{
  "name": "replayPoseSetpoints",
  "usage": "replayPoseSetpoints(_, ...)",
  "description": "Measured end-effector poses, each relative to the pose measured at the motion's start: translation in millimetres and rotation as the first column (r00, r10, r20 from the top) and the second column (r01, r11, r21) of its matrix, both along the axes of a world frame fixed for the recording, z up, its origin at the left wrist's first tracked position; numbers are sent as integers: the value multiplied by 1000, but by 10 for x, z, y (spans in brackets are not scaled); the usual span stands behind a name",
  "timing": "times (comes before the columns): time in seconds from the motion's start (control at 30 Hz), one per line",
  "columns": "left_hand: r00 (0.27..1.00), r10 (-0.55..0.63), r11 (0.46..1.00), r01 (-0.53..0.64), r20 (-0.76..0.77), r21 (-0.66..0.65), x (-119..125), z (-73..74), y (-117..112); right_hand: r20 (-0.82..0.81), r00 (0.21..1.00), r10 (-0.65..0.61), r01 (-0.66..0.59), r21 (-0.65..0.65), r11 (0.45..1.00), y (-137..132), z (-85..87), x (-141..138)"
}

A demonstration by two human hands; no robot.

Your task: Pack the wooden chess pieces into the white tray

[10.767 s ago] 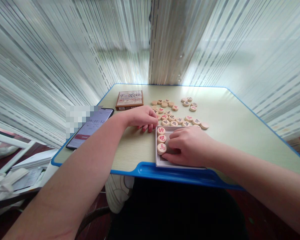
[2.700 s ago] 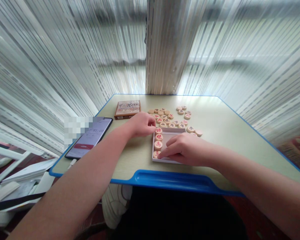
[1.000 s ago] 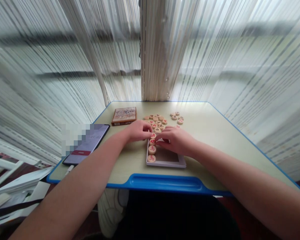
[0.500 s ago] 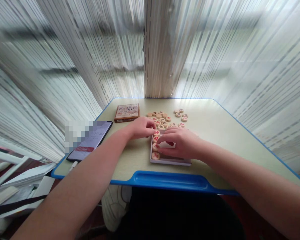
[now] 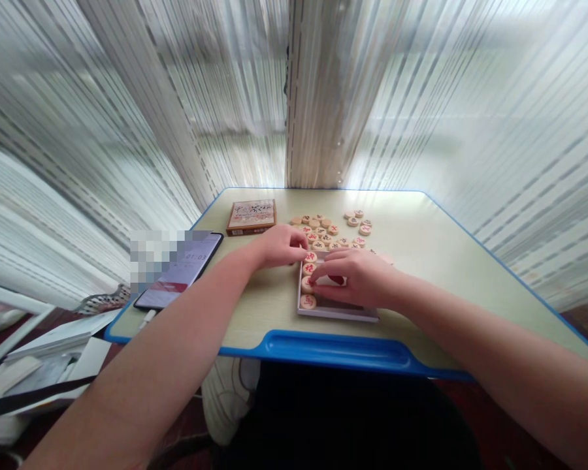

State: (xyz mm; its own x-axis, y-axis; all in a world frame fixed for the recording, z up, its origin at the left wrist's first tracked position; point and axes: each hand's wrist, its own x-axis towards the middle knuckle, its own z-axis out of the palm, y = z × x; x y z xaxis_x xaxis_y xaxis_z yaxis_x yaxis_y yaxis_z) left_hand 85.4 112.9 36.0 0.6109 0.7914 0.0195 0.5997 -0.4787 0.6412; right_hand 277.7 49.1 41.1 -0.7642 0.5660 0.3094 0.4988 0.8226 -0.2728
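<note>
Round wooden Chinese chess pieces with red characters stand in a column along the left side of a shallow white box tray (image 5: pixel 340 316). My left hand (image 5: pixel 284 246) is curled at the tray's far left corner, its fingertips on the edge beside the top piece (image 5: pixel 310 257). From the right, my right hand (image 5: pixel 355 275) reaches over the tray, thumb and forefinger closed at the third piece (image 5: pixel 307 284). Nearest me lies the bottom piece (image 5: pixel 308 301), its face uncovered. Part of the tray's inside is hidden under my right hand.
Several loose pieces (image 5: pixel 318 245) with red or black characters lie beyond the tray, with a smaller group (image 5: pixel 365 230) to the right. A printed box (image 5: pixel 251 217) sits back left. A phone (image 5: pixel 181 271) lies at the left edge. The blue-rimmed table (image 5: pixel 441 261) has a front groove.
My view has shifted slightly, so the table's contents appear a little higher and further right. Both hands keep nearly the same places at the tray; the column of pieces looks unchanged.
</note>
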Motion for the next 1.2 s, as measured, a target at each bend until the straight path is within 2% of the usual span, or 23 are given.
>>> replayPoseSetpoints(0.13,1000,4,1000,-4,3,-6,-1,-3,-2,12,998,-54,54,45,998,3,14,34)
replayPoseSetpoints(0.23,1000,6,1000,-6,17,-28,-4,-17,-4,8,974,-225,223,104,969,42,67,97)
replayPoseSetpoints(0.33,1000,17,999,-16,13,-34,0,-29,-7,11,859,-512,507,119,854,105,172,195)
replayPoseSetpoints(0.4,999,33,999,-33,7,-41,9,-32,-10,82,761,-643,636,98,765,153,247,277)
replayPoseSetpoints(0.47,999,51,998,-51,2,-33,21,-28,-12,233,677,-698,702,79,708,195,300,360)
replayPoseSetpoints(0.53,998,57,998,-57,-6,-8,32,-21,-14,382,614,-691,727,69,683,220,326,426)
replayPoseSetpoints(0.6,998,68,998,-68,-6,18,40,-16,-11,464,596,-655,720,53,692,221,336,465)
replayPoseSetpoints(0.73,995,93,996,-94,28,10,38,-33,14,498,660,-562,650,-3,760,171,353,485)
replayPoseSetpoints(0.8,993,111,993,-112,33,29,30,-53,34,492,683,-541,628,-17,778,154,359,479)
replayPoseSetpoints(0.9,984,157,969,-170,83,177,11,-82,68,416,695,-586,645,0,764,178,335,453)
replayPoseSetpoints(1.07,964,194,917,-244,182,316,-30,-95,128,219,716,-663,666,68,743,283,250,449)
replayPoseSetpoints(1.13,967,176,893,-236,184,382,-40,-91,143,250,705,-664,670,73,739,294,262,489)
replayPoseSetpoints(1.2,973,158,886,-216,170,410,-42,-90,146,347,695,-629,663,30,748,274,306,540)
